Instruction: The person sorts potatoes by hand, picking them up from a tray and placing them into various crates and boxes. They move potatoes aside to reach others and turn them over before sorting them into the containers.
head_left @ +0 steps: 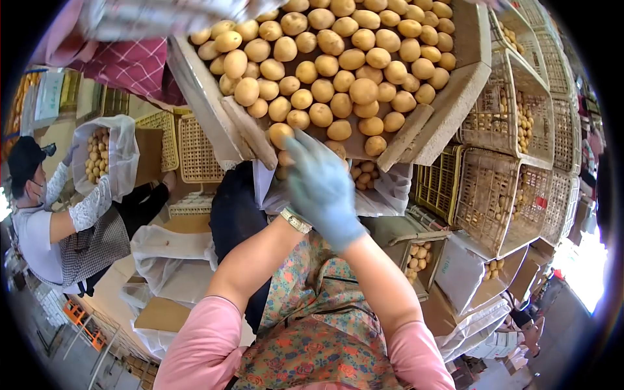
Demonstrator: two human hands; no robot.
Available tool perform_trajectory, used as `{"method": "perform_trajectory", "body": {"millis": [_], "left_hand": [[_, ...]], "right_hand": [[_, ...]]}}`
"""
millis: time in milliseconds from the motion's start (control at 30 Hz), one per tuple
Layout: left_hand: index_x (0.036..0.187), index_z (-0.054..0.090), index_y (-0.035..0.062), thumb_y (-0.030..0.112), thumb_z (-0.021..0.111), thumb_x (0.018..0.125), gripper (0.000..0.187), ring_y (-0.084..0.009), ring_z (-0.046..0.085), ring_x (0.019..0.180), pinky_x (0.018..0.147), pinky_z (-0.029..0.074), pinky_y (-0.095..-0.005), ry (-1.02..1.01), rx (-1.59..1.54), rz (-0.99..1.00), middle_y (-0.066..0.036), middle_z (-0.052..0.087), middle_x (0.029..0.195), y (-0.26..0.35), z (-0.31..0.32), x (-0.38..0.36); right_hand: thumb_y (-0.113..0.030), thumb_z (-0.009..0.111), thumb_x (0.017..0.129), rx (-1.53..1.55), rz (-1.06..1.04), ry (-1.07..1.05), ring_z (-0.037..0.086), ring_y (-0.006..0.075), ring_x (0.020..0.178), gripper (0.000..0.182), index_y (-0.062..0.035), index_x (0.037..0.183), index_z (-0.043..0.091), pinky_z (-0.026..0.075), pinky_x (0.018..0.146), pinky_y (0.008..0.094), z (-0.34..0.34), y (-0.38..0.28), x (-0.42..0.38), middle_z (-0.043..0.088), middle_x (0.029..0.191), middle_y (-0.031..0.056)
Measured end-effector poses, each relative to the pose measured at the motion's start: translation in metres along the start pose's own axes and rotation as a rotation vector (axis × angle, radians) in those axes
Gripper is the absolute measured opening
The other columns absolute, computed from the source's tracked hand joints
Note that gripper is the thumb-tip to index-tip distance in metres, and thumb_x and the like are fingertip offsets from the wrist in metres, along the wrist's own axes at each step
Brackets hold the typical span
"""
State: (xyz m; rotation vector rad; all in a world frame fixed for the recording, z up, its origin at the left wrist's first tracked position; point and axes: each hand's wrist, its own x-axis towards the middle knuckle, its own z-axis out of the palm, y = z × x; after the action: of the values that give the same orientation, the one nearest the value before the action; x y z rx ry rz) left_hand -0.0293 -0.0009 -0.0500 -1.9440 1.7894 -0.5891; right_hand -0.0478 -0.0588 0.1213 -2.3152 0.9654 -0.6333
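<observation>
My right hand [322, 192], in a light blue glove, is slightly blurred over the lower opening of a sloped tray [458, 97]. Its fingers look stretched out, close to a yellow-brown potato [281, 134]. Crossing beneath it, my left hand is mostly hidden; a band [296, 221] shows at the left wrist. I cannot see that hand's fingers. Many smooth, round to oval potatoes [330, 43] cover the tray. Below the opening, more potatoes [365, 174] lie in a box with a white plastic liner [388, 197].
Plastic crates [484, 195] with potatoes are stacked on the right. At left, a co-worker [49, 221] handles a lined box [123, 159] of potatoes. Lined cartons [172, 250] stand beside my left arm. Another person's checked clothing [133, 68] is at upper left.
</observation>
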Motion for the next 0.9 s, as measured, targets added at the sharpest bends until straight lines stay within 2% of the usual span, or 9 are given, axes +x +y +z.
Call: {"method": "perform_trajectory", "body": {"millis": [167, 400, 500, 567, 700, 733, 767, 800, 900], "left_hand": [[0.145, 0.048, 0.0042, 0.04, 0.046, 0.11, 0.05, -0.0207, 0.057, 0.129, 0.108, 0.047, -0.0364, -0.436, -0.797, -0.11, -0.01, 0.059, 0.139, -0.078, -0.084, 0.037], [0.124, 0.049, 0.0046, 0.011, 0.068, 0.096, 0.034, -0.0258, 0.065, 0.113, 0.096, 0.057, -0.04, -0.067, -1.877, -0.261, -0.01, 0.066, 0.122, -0.022, -0.013, -0.009], [0.128, 0.049, 0.0051, 0.017, 0.07, 0.096, 0.04, -0.0252, 0.066, 0.115, 0.099, 0.055, -0.0412, 0.044, -1.583, -0.214, -0.009, 0.067, 0.124, -0.01, -0.007, -0.008], [0.135, 0.05, 0.0072, 0.028, 0.065, 0.099, 0.044, -0.0236, 0.063, 0.121, 0.104, 0.052, -0.0431, -0.029, -2.844, -0.668, -0.006, 0.065, 0.132, 0.028, 0.017, -0.02], [0.151, 0.047, 0.0125, 0.056, 0.047, 0.104, 0.065, -0.0281, 0.047, 0.144, 0.117, 0.042, -0.0502, -0.296, -2.378, -0.628, -0.008, 0.048, 0.157, -0.024, -0.011, -0.019], [0.155, 0.044, 0.0125, 0.061, 0.045, 0.103, 0.071, -0.0311, 0.043, 0.148, 0.12, 0.039, -0.0534, -0.225, -3.242, -0.727, -0.009, 0.045, 0.16, -0.035, -0.015, -0.017], [0.158, 0.041, 0.0125, 0.066, 0.044, 0.102, 0.078, -0.0341, 0.039, 0.151, 0.123, 0.036, -0.0565, -0.046, -4.117, -0.749, -0.011, 0.042, 0.163, -0.044, -0.018, -0.014], [0.163, 0.033, 0.0142, 0.054, 0.039, 0.11, 0.066, -0.0238, 0.035, 0.154, 0.125, 0.034, -0.0469, 0.12, -3.871, 0.039, -0.008, 0.041, 0.165, -0.05, -0.014, -0.01], [0.165, 0.028, 0.0164, 0.052, 0.047, 0.108, 0.07, -0.0242, 0.04, 0.152, 0.122, 0.039, -0.0441, -0.031, -3.534, -0.68, -0.009, 0.041, 0.165, -0.063, -0.021, -0.006]], "right_hand": [[-0.018, 0.064, 0.091, -0.37, -0.353, -0.258, 0.049, 0.0262, 0.144, 0.053, -0.0176, 0.144, 0.058, 0.031, 0.125, 0.0488, 0.022, 0.046, 0.019, 0.063, 0.144, 0.0035], [-0.019, 0.072, 0.089, -0.243, -0.103, -0.108, 0.059, 0.0304, 0.129, 0.044, -0.0136, 0.132, 0.066, 0.049, 0.105, 0.0466, -0.04, 0.07, -0.021, 0.064, 0.14, 0.0084], [-0.014, 0.073, 0.087, -0.34, -0.013, -0.066, 0.065, 0.0304, 0.11, 0.055, -0.0163, 0.141, 0.061, 0.053, 0.097, 0.0453, -0.011, 0.065, 0.008, 0.064, 0.139, 0.006], [-0.015, 0.073, 0.085, -0.478, -0.068, -0.02, 0.064, 0.0266, 0.101, 0.053, -0.0181, 0.137, 0.061, 0.052, 0.086, 0.043, 0.015, 0.071, 0.023, 0.065, 0.127, 0.0029], [-0.015, 0.079, 0.081, -0.346, -0.115, 0.047, 0.064, 0.025, 0.099, 0.056, -0.012, 0.134, 0.061, 0.053, 0.081, 0.0411, 0.017, 0.087, 0.037, 0.064, 0.118, 0.0045], [-0.015, 0.079, 0.081, -0.346, -0.115, 0.048, 0.064, 0.025, 0.099, 0.056, -0.012, 0.134, 0.061, 0.053, 0.081, 0.0411, 0.009, 0.083, 0.034, 0.064, 0.118, 0.0045], [-0.012, 0.08, 0.082, -0.104, -0.01, 0.119, 0.064, 0.0258, 0.104, 0.056, -0.0103, 0.134, 0.061, 0.053, 0.088, 0.0404, -0.001, 0.076, 0.03, 0.065, 0.12, 0.0066], [-0.01, 0.08, 0.082, 0.138, 0.091, 0.188, 0.065, 0.0266, 0.109, 0.056, -0.0085, 0.134, 0.061, 0.054, 0.094, 0.0397, -0.009, 0.071, 0.023, 0.066, 0.122, 0.0086], [-0.009, 0.061, 0.098, 1.341, 0.665, 0.149, 0.063, 0.0222, 0.115, 0.044, -0.0026, 0.141, 0.052, 0.055, 0.099, 0.0356, -0.036, 0.046, 0.008, 0.059, 0.132, 0.0136]]}}
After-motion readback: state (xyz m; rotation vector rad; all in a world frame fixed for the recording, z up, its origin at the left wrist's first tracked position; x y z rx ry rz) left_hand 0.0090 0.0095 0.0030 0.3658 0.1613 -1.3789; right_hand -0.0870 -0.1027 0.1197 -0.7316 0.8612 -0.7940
